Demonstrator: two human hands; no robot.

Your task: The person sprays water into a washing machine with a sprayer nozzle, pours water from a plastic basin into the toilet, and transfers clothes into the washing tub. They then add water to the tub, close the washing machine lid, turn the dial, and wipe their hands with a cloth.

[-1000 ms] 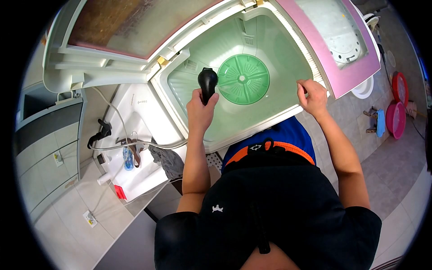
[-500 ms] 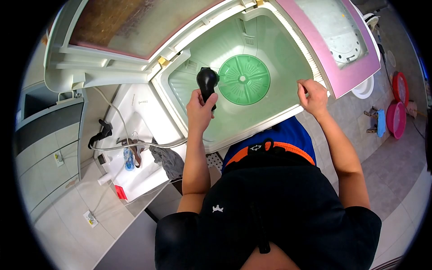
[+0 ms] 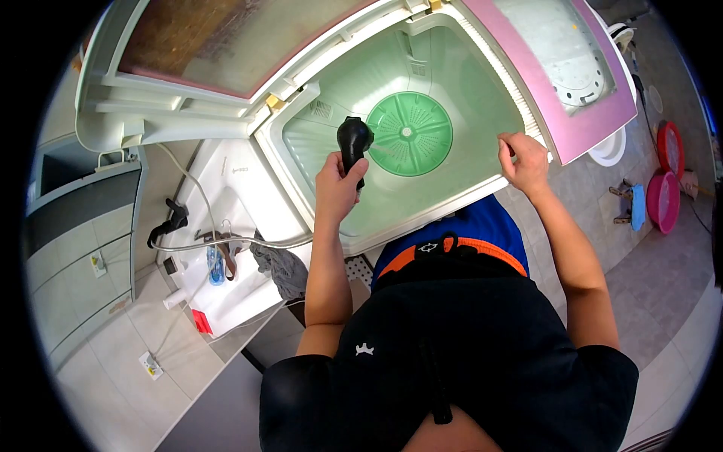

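My left hand [image 3: 339, 187] is wrapped round the handle of a black shower head [image 3: 353, 138], held over the open tub [image 3: 471, 98] of a washing machine. A faint spray of water leaves its right side toward the round green pulsator [image 3: 410, 134] at the tub's bottom. A silvery hose [image 3: 273, 243] runs from the sink side to my left forearm. My right hand [image 3: 525, 162] is at the tub's right front rim, fingers curled in, with nothing visible in them.
The raised lid [image 3: 173, 124] stands at the upper left; a pink-framed lid [image 3: 591, 128] covers the right side. A white sink [image 3: 248, 294] holds a grey cloth [image 3: 282, 271] and a blue bottle [image 3: 215, 267]. Red [image 3: 669, 147] and pink [image 3: 663, 201] basins stand at the far right.
My left hand has shifted the shower head slightly to the right and down, tilting it a little. The spray toward the pulsator shows more clearly. My right hand stays put.
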